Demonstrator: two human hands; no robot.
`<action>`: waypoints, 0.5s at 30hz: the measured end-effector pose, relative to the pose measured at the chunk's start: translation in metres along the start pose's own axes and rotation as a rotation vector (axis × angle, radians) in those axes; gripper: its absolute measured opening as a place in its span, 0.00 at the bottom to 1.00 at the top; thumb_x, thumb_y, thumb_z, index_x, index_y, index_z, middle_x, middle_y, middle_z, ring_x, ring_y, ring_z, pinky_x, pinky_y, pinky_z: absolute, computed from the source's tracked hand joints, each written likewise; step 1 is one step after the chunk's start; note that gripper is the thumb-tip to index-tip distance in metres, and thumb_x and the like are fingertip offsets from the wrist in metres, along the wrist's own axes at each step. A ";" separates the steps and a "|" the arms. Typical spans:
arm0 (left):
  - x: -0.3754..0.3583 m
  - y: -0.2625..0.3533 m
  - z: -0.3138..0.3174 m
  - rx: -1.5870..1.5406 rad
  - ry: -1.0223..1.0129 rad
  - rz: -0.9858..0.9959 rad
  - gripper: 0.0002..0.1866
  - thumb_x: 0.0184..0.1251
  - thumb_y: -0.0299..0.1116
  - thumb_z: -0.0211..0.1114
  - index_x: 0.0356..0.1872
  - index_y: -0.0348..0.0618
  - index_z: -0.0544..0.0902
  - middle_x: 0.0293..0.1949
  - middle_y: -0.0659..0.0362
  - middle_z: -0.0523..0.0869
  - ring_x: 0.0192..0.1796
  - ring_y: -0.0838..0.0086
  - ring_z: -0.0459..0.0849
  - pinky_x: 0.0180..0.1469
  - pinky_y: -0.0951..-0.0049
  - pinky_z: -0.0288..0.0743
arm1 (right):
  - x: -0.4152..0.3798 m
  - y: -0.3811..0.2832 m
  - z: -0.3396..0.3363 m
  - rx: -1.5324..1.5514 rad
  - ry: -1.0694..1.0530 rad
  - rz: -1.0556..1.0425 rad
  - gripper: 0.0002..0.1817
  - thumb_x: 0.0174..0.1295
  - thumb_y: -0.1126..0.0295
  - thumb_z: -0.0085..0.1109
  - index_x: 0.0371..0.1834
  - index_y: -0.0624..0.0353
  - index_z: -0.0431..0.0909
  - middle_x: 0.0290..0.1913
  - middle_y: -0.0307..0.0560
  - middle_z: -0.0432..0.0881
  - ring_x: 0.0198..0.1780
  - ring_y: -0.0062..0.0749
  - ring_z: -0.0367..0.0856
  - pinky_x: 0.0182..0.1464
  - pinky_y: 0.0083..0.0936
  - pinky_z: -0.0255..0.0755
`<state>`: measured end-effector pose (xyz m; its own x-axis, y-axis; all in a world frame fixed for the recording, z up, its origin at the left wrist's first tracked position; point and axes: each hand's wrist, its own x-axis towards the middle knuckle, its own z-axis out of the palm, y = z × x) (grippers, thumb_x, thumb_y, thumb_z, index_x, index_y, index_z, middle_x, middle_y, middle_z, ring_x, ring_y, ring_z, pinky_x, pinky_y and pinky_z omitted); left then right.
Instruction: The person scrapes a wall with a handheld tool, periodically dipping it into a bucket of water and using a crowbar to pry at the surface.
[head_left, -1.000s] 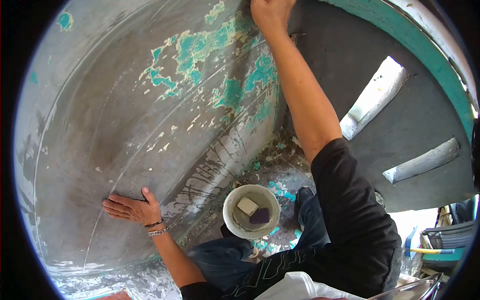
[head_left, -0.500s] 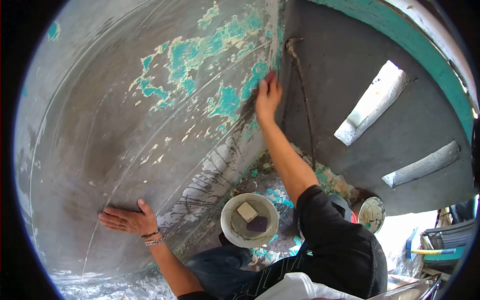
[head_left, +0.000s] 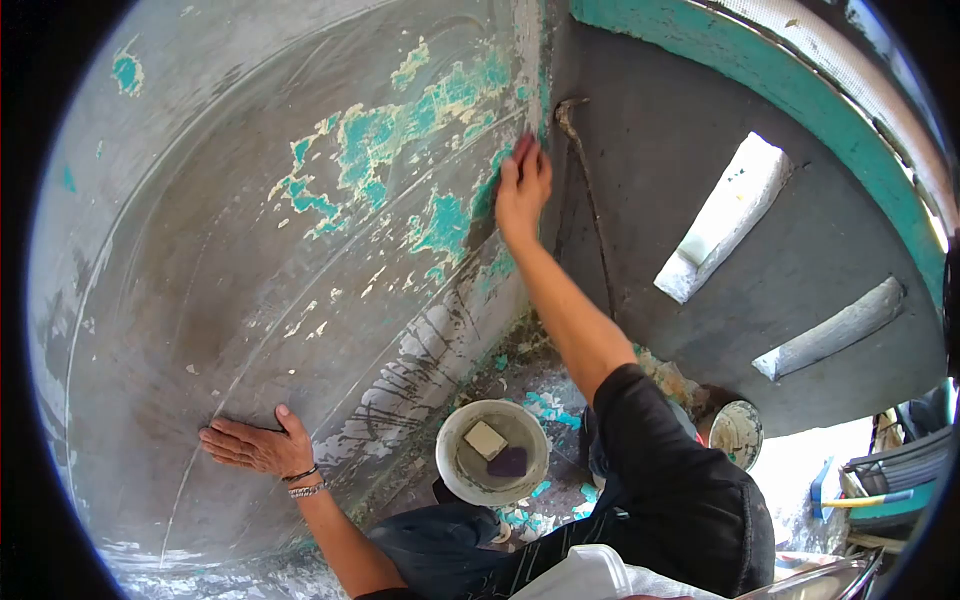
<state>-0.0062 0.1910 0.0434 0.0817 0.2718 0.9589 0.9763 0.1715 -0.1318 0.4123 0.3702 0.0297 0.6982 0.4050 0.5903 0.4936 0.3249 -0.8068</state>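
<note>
Reddish piece point(head_left: 524, 143) pressed between right hand point(head_left: 522, 195) and patchy grey wall point(head_left: 240, 250)

Nearest, between the person's legs, a pale bucket point(head_left: 465, 475) holds a cream block point(head_left: 485, 440) and a purple block point(head_left: 507, 461). Teal flakes point(head_left: 555, 405) litter the floor around it. A second bucket point(head_left: 738, 432) sits beyond the right elbow, partly hidden by the sleeve point(head_left: 680, 445).

The left hand point(head_left: 255, 442) lies flat on the wall, low down, fingers together and thumb apart, two bracelets point(head_left: 305, 482) at its wrist. The right arm stretches up and forward to the wall's far edge; its fingers bend over the reddish piece, mostly covered by them, beside teal patches of bare coating. Just right of that hand, not touching it, a hook-ended dark rod point(head_left: 586, 175) runs down the dark panel point(head_left: 650, 130). Two pale posts point(head_left: 722, 225) rise from that panel, well apart from the hand, and a teal rim point(head_left: 760, 75) curves behind.
</note>
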 end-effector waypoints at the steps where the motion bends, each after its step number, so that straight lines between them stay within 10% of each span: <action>1: 0.000 0.001 0.001 -0.002 0.004 -0.005 0.48 0.68 0.66 0.44 0.76 0.36 0.47 0.77 0.41 0.44 0.78 0.45 0.44 0.75 0.42 0.38 | 0.028 -0.024 0.000 0.030 -0.003 -0.156 0.32 0.67 0.55 0.51 0.70 0.63 0.64 0.69 0.67 0.59 0.67 0.64 0.59 0.70 0.49 0.51; 5: 0.000 0.001 -0.001 -0.003 -0.001 -0.011 0.48 0.68 0.65 0.45 0.76 0.37 0.47 0.76 0.41 0.45 0.78 0.46 0.44 0.75 0.44 0.38 | 0.088 -0.097 -0.004 0.021 -0.025 -0.348 0.31 0.67 0.57 0.52 0.70 0.63 0.64 0.69 0.66 0.60 0.66 0.63 0.60 0.69 0.48 0.52; 13: -0.004 -0.003 0.001 -0.035 -0.012 -0.023 0.48 0.66 0.62 0.50 0.76 0.36 0.48 0.76 0.41 0.47 0.78 0.46 0.44 0.76 0.44 0.37 | 0.008 0.023 -0.060 -0.210 -0.297 -0.258 0.31 0.65 0.60 0.55 0.71 0.56 0.64 0.71 0.60 0.60 0.68 0.62 0.59 0.66 0.53 0.56; 15: -0.006 -0.002 0.002 -0.047 -0.017 -0.027 0.48 0.66 0.61 0.52 0.76 0.36 0.48 0.76 0.41 0.47 0.78 0.46 0.44 0.76 0.45 0.36 | 0.048 0.006 -0.102 -0.555 -0.382 -0.586 0.32 0.57 0.62 0.61 0.68 0.50 0.69 0.71 0.54 0.62 0.68 0.57 0.62 0.62 0.51 0.61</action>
<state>-0.0090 0.1912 0.0374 0.0526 0.2841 0.9574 0.9864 0.1346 -0.0941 0.5016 0.3042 0.0509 0.0834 0.5937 0.8004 0.9662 0.1486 -0.2108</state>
